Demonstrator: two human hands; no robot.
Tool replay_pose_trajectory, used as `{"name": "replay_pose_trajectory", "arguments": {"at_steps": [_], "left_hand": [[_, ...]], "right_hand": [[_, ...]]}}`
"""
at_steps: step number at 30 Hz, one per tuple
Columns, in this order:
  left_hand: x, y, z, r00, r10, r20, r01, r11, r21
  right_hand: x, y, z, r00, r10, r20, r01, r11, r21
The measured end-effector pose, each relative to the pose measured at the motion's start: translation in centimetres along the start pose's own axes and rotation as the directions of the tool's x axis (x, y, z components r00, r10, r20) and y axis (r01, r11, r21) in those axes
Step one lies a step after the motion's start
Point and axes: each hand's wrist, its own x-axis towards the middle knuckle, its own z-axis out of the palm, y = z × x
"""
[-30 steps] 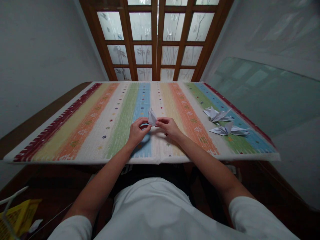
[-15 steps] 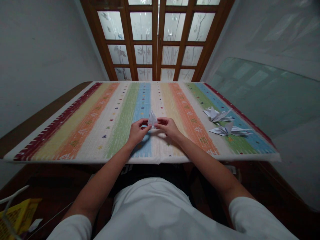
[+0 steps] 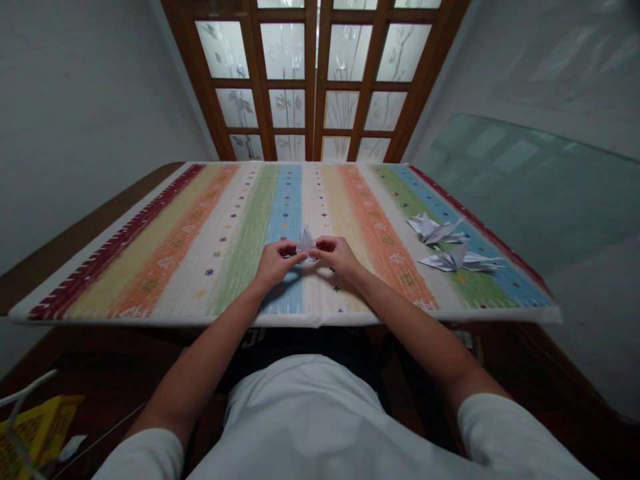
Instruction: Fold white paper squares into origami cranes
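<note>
Between my two hands is a small piece of folded white paper [image 3: 306, 242], its pointed tip facing away from me. My left hand [image 3: 276, 262] pinches its left side between thumb and fingers. On the opposite side my right hand [image 3: 339, 256] grips the paper's right edge the same way. The thumbs nearly meet at the lower part of the paper. Both hands are just over the striped tablecloth [image 3: 245, 267], close to its front edge. To the right lie folded white paper cranes, one nearer [image 3: 457, 259] and one farther back [image 3: 434, 229].
Wooden doors with patterned glass panes [image 3: 287, 107] stand behind the table. A glass panel [image 3: 525, 180] leans along the right wall. Low on the left is a yellow plastic basket [image 3: 55, 423] beside a white curved bar [image 3: 25, 392].
The tip of the folded paper has tilted slightly and dropped a little. Both hands keep their pinch in nearly the same place, and the cranes have not moved.
</note>
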Motion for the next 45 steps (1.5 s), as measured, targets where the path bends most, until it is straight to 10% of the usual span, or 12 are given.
{"name": "replay_pose_trajectory", "arguments": {"at_steps": [14,27,34,45], "left_hand": [[-0.3,0.5,0.6,0.971,0.207,-0.124,-0.188,0.971,0.145],[-0.3,0.7,0.8,0.996,0.048,-0.07,-0.052,0.997,-0.053],[-0.3,0.9,0.8,1.0,0.009,0.028,-0.007,0.997,-0.076],[-0.6,1.0,0.8,0.998,0.017,0.054,-0.014,0.998,-0.06]], "right_hand": [[0.3,0.2,0.4,0.995,-0.031,-0.09,0.028,0.999,-0.034],[0.2,0.0,0.3,1.0,-0.024,-0.014,0.024,1.0,0.015],[-0.3,-1.8,-0.5,0.924,-0.318,-0.211,0.289,0.944,-0.158],[-0.1,-1.7,-0.7,0.923,-0.32,-0.216,0.287,0.943,-0.172]]}}
